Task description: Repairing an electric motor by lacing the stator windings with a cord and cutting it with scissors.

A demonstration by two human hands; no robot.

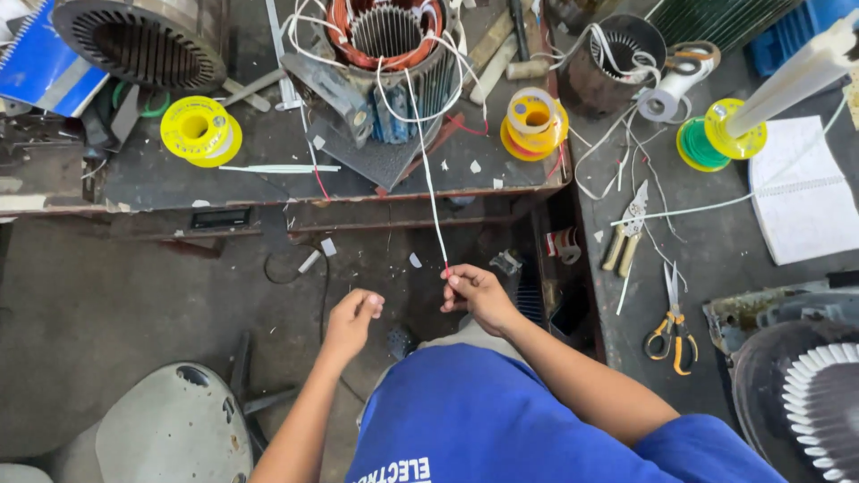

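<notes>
A thin white wire [428, 179] runs taut from the motor [385, 54] on the bench down to the right hand [474, 293], whose fingertips pinch its red-tipped end. The left hand [352, 318] hangs just beside it, loosely curled with finger and thumb together, apart from the wire. Beyond the right hand lie pliers [626, 231] and scissors [673, 322].

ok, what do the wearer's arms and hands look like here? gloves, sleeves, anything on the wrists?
Both hands are bare: no gloves on the left hand or the right hand. No watch, band or ring shows. Forearms are uncovered; short sleeves of a blue shirt with white lettering on the front end above the elbows.
</notes>
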